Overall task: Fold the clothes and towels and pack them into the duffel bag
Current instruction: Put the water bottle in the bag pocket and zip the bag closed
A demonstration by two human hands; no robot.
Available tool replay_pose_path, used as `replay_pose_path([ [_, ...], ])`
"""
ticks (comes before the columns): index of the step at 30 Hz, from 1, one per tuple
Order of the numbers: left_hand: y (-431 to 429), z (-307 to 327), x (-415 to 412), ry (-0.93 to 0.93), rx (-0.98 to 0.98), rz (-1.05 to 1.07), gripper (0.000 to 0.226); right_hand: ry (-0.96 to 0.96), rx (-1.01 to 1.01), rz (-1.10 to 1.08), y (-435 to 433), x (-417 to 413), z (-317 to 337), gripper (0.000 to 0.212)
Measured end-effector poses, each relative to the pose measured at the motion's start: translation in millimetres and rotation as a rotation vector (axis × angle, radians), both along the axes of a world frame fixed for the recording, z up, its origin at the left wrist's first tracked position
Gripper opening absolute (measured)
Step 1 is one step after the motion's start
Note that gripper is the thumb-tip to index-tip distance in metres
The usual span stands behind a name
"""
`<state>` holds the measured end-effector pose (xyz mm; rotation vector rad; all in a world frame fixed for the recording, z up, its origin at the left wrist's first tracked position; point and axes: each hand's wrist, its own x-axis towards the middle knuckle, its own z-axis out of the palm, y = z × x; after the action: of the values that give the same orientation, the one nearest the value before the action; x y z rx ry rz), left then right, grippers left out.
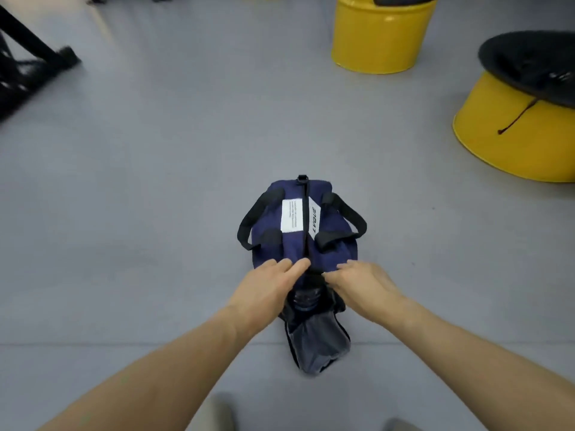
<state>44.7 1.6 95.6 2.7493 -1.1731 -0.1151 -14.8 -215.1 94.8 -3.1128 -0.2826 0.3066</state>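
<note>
Navy-blue fabric duffel bag lies on the grey floor straight ahead of the person, its long axis running near to far, so the zip line points away between the two hands. The left hand rests straight fingers on the bag's top, just left of that line. The right hand touches the top just right of it; whether it pinches anything I cannot tell. Both hands are equally near. The near end looks open. Counted: one bag, two black strap handles, two white labels, two yellow drum stools; no loose clothes or towels show.
</note>
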Motion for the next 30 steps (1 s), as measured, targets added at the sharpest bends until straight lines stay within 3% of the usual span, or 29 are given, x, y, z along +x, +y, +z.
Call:
replay_pose_path([
  [3, 10, 9, -38, 0.051, -0.019, 0.013, 0.070, 0.228, -0.010, 0.068, 11, -19, 33, 0.021],
  [7, 28, 24, -88, 0.104, 0.119, 0.000, 0.068, 0.414, 0.075, 0.014, 37, -61, 51, 0.023],
  [10, 44, 31, -119, 0.285, 0.143, 0.004, 0.053, 0.471, 0.136, -0.039, 56, -97, 48, 0.025],
  [16, 49, 49, -129, 0.466, 0.292, -0.084, 0.056, 0.612, 0.222, -0.026, 64, -120, 58, 0.029],
  [23, 19, 73, -44, 0.353, 0.075, 0.074, 0.033, 0.370, 0.328, -0.134, 26, -51, 67, 0.041],
  [30, -15, 30, 53, 0.243, -0.096, 0.325, 0.030, 0.099, 0.333, -0.133, 0, 24, 44, 0.040],
])
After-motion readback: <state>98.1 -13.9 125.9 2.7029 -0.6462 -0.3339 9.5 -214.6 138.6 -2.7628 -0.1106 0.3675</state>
